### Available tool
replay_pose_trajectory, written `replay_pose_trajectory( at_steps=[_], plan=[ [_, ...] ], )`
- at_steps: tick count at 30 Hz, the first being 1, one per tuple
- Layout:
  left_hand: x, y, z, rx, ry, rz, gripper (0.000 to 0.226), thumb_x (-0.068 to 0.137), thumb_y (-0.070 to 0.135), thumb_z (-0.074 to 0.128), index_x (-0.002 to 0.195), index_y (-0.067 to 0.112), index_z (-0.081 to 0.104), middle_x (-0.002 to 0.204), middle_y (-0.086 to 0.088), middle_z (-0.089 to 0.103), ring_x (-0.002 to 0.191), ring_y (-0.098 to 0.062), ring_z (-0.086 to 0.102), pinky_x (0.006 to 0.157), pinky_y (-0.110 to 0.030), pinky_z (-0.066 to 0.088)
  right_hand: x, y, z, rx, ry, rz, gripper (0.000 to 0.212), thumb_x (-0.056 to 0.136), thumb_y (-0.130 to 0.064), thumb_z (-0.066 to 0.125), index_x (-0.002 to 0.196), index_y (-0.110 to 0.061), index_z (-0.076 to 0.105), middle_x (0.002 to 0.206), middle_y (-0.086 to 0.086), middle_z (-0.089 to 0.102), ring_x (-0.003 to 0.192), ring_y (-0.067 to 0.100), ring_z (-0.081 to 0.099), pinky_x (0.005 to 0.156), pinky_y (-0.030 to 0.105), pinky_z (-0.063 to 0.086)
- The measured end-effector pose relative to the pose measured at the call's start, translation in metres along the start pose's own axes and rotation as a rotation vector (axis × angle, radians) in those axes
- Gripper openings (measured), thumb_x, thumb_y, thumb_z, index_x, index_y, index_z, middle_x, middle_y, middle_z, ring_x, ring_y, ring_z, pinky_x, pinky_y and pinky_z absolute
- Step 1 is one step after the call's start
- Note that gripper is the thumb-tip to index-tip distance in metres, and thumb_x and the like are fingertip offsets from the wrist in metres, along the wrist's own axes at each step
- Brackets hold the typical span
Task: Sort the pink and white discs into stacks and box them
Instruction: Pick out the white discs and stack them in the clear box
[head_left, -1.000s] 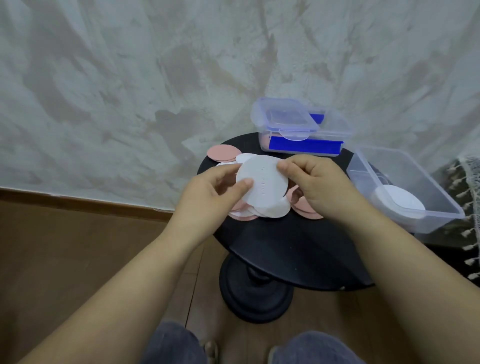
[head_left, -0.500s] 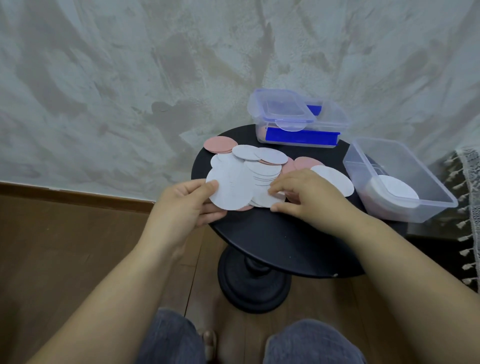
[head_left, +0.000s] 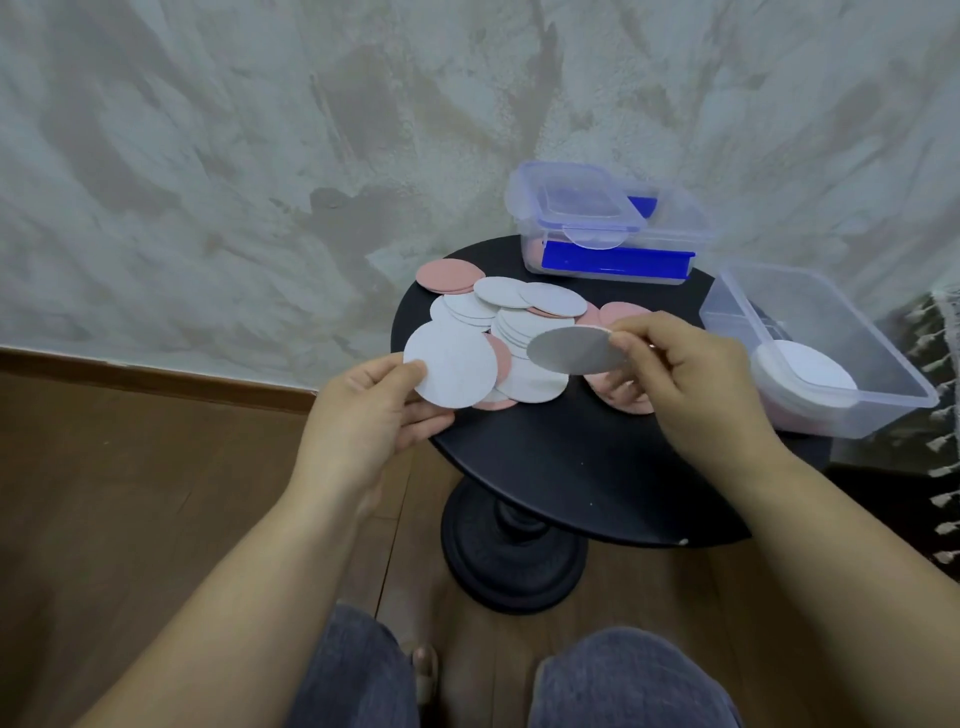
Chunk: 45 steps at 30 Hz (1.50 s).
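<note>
Since half a second ago my right hand (head_left: 691, 374) has lifted one white disc (head_left: 574, 351) off the pile (head_left: 519, 317), pinching it by the rim. My left hand (head_left: 363, 415) pinches a second disc (head_left: 451, 364) at the table (head_left: 545, 457) edge. Risk: the rim pinch is thin, so the disc may slip or knock pile discs off the table. The open box (head_left: 769, 306) with the white stack (head_left: 802, 374) is to the right, and I judge the path to it free. The lidded box (head_left: 597, 208) stands behind the pile.
</note>
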<state>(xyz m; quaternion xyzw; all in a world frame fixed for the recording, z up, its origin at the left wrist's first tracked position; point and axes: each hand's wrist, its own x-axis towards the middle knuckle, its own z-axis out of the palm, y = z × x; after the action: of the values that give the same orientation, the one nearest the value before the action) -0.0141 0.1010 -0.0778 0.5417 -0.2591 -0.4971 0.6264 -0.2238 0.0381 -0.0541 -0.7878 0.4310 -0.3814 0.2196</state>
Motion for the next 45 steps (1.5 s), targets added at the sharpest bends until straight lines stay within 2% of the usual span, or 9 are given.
replay_pose_trajectory(
  at_steps=[4,11,18,26,29,32,35,41,45],
  plan=[
    [-0.005,0.001,0.004,0.022,-0.070,0.000,0.019,0.093,0.007,0.048,0.087,0.014,0.065,0.073,-0.001,0.073,0.066,-0.016,0.070,0.061,-0.026,0.058,-0.013,-0.005,-0.001,0.067,0.044,-0.058,0.014,0.091,-0.019,0.054,0.092,-0.022,0.069,0.094,-0.019,0.066,0.094,-0.002,0.061,0.081,0.012,0.048],
    [-0.016,-0.001,0.015,0.056,-0.231,0.002,0.021,0.093,0.010,0.049,0.088,0.014,0.069,0.078,-0.005,0.073,0.069,-0.019,0.069,0.067,-0.028,0.058,-0.023,-0.006,0.002,0.500,0.012,0.155,0.040,0.079,0.006,0.065,0.096,-0.030,0.064,0.107,-0.019,0.067,0.090,0.010,0.068,0.084,0.024,0.053],
    [-0.027,-0.004,0.028,0.086,-0.368,-0.002,0.021,0.093,0.015,0.049,0.090,0.015,0.070,0.085,-0.008,0.074,0.072,-0.019,0.069,0.065,-0.025,0.057,-0.024,-0.015,-0.002,0.588,0.069,0.286,0.037,0.074,0.008,0.068,0.089,-0.026,0.064,0.070,-0.012,0.068,0.066,0.004,0.064,0.062,0.015,0.053],
    [-0.036,-0.008,0.029,0.111,-0.404,0.061,0.019,0.091,0.011,0.050,0.096,0.018,0.067,0.090,-0.003,0.074,0.081,-0.015,0.071,0.068,-0.024,0.057,-0.027,-0.017,0.009,0.554,0.038,0.381,0.023,0.070,0.003,0.074,0.080,-0.017,0.068,0.076,0.007,0.067,0.063,0.015,0.061,0.055,0.019,0.054],
    [-0.033,-0.009,0.023,0.148,-0.352,0.097,0.020,0.091,0.008,0.051,0.096,0.018,0.066,0.083,0.001,0.075,0.079,-0.010,0.070,0.065,-0.020,0.056,-0.027,-0.017,0.012,0.458,-0.038,0.363,0.017,0.073,-0.006,0.075,0.079,-0.020,0.069,0.072,0.001,0.066,0.061,0.012,0.060,0.057,0.018,0.053],
    [-0.022,-0.007,0.009,0.142,-0.192,0.126,0.019,0.092,0.008,0.051,0.094,0.017,0.067,0.080,0.003,0.075,0.077,-0.010,0.070,0.064,-0.021,0.056,-0.018,-0.008,0.007,0.063,-0.040,0.242,0.013,0.079,-0.019,0.071,0.084,-0.030,0.067,0.078,-0.012,0.065,0.066,0.004,0.057,0.063,0.007,0.046],
    [-0.012,-0.002,-0.008,0.064,-0.057,0.126,0.017,0.090,0.008,0.054,0.087,0.019,0.066,0.075,0.006,0.074,0.075,-0.010,0.069,0.060,-0.020,0.055,-0.003,0.001,0.003,-0.249,-0.149,0.131,0.024,0.081,-0.023,0.070,0.104,-0.027,0.067,0.081,-0.023,0.054,0.070,-0.004,0.052,0.067,-0.001,0.036],
    [-0.009,0.000,-0.018,0.051,0.014,0.113,0.015,0.089,0.009,0.056,0.082,0.019,0.065,0.075,0.005,0.072,0.069,-0.009,0.069,0.055,-0.019,0.055,0.017,0.010,0.019,-0.433,-0.343,-0.060,0.043,0.080,-0.038,0.068,0.119,-0.022,0.062,0.102,-0.008,0.063,0.092,0.009,0.047,0.078,0.020,0.034],
    [-0.009,-0.004,-0.014,0.058,-0.008,0.094,0.014,0.089,0.010,0.057,0.083,0.018,0.066,0.074,0.007,0.073,0.072,-0.011,0.070,0.058,-0.021,0.056,0.022,0.014,0.024,-0.522,-0.349,-0.167,0.029,0.086,-0.036,0.061,0.109,-0.020,0.067,0.110,-0.002,0.066,0.104,0.020,0.055,0.086,0.038,0.046]
  ],
)
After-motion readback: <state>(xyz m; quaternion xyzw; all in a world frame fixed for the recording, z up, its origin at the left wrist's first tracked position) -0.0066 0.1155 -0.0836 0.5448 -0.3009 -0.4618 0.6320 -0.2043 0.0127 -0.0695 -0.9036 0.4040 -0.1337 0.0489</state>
